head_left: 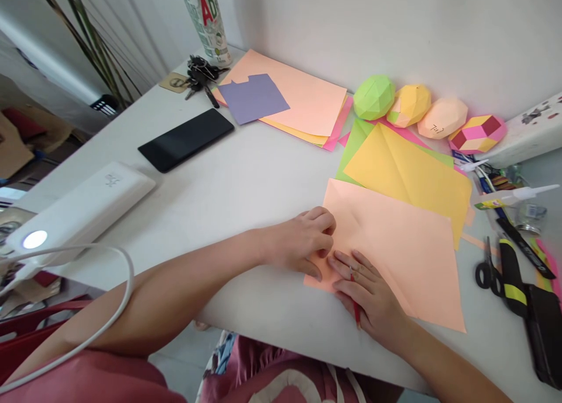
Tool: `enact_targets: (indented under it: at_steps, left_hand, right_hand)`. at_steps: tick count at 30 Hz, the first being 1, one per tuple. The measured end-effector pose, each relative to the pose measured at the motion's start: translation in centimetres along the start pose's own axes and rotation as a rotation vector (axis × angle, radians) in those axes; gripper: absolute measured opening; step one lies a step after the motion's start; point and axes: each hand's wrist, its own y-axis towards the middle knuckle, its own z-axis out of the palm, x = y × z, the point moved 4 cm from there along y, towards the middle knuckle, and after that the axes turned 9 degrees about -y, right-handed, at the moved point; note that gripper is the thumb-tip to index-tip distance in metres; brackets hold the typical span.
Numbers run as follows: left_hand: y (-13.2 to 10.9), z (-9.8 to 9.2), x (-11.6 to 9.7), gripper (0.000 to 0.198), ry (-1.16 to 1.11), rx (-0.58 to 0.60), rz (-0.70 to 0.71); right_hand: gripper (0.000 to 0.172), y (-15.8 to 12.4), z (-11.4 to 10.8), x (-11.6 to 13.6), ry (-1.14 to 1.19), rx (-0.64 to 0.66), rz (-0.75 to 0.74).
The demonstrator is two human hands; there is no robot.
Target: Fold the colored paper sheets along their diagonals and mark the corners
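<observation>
A peach sheet of paper [408,251] with crease lines lies at the table's front, its left edge under my hands. My left hand [301,242] is curled at that edge, fingers bent inward and thumb low on the paper's corner. What its fingertips grip is partly hidden. My right hand [369,298] lies over the paper's lower left part, fingers stretched and pressing down. A slim red pencil [356,315] is tucked between its fingers, pointing toward me. Beneath the peach sheet's far side are a yellow sheet [421,175] and a green sheet [351,151].
Several faceted paper shapes, one a green ball [374,97], line the wall. Scissors [488,271], a cutter [511,274] and a glue bottle [513,197] lie right. Left are a phone [187,140], a white power bank [88,207] with a cable, keys [202,72] and a purple piece [254,99].
</observation>
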Motion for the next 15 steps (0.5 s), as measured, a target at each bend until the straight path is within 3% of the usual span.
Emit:
enact_targets:
  at_steps: [15]
  left_hand:
    - [-0.01,-0.16,-0.3,0.028,0.006,0.017,-0.02]
  right_hand:
    - [0.01,0.02,0.04,0.02,-0.01,0.011,-0.003]
